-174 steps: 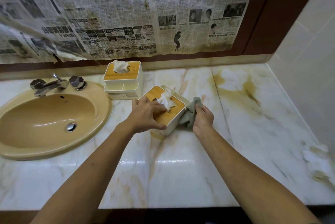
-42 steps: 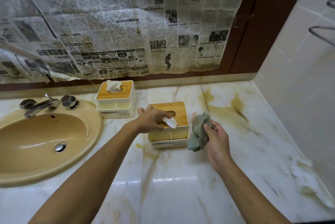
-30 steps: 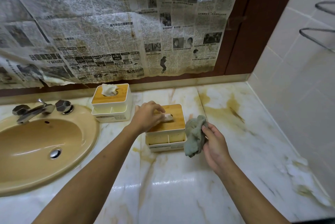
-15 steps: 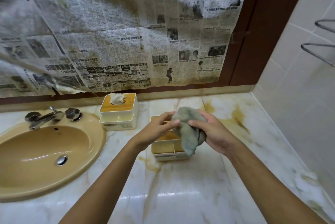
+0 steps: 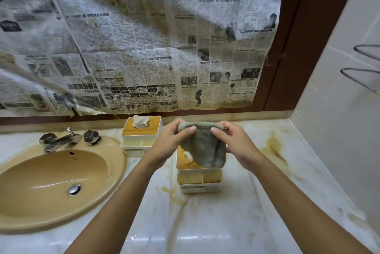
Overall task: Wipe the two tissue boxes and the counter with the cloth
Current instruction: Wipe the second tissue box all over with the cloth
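Beige ceramic oval sink [image 5: 30, 202] sits at your left, set into the stained white marble counter [image 5: 205, 223]. Your left hand [image 5: 170, 142] and right hand [image 5: 236, 145] each pinch a top corner of the grey-green terry cloth [image 5: 203, 147], stretched between them in the air. It hangs over the near bamboo-lidded white tissue box [image 5: 198, 177], hiding most of the lid. The far matching box [image 5: 140, 134] stands behind, against the wall.

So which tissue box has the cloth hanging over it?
The near tissue box at counter centre, directly below the cloth; the far tissue box beside the faucet stands uncovered.
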A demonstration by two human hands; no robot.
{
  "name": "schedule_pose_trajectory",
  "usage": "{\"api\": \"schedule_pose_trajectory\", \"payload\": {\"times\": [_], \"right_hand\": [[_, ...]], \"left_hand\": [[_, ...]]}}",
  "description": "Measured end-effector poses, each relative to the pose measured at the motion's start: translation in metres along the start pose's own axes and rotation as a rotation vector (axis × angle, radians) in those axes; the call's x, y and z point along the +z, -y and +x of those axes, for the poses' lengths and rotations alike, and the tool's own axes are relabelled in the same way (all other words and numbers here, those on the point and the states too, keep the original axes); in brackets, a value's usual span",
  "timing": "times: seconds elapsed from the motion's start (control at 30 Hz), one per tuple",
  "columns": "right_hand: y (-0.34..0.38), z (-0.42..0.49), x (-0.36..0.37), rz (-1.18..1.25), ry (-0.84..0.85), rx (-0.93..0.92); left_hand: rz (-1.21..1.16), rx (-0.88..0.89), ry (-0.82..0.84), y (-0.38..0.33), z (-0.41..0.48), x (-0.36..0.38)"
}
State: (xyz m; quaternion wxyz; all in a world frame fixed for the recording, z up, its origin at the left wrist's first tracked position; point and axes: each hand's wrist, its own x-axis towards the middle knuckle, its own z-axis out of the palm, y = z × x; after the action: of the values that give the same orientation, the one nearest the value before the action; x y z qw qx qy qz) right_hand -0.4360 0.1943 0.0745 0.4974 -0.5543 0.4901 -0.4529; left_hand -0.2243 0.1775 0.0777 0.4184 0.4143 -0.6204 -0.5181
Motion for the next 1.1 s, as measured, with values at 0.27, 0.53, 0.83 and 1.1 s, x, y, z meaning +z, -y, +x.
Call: {"api": "schedule_pose_trajectory", "payload": {"times": [0.27, 0.53, 0.83, 1.1], "right_hand": [[0.031, 0.005, 0.008, -0.007, -0.038, -0.16], [0.038, -0.004, 0.013, 0.325, 0.207, 0.135], [0.026, 0.002, 0.007, 0.341, 0.118, 0.19], [0.007, 0.0, 0.008, 0.567, 0.063, 0.393]], "left_hand": [[-0.223, 0.005, 0.018, -0.014, 0.001, -0.018], [-0.264, -0.118, -0.039, -0.023, 0.002, -0.019], [-0.295, -0.304, 0.241, -0.007, -0.009, -0.025], [-0.435, -0.365, 0.074, 0.012, -0.005, -0.016]]}}
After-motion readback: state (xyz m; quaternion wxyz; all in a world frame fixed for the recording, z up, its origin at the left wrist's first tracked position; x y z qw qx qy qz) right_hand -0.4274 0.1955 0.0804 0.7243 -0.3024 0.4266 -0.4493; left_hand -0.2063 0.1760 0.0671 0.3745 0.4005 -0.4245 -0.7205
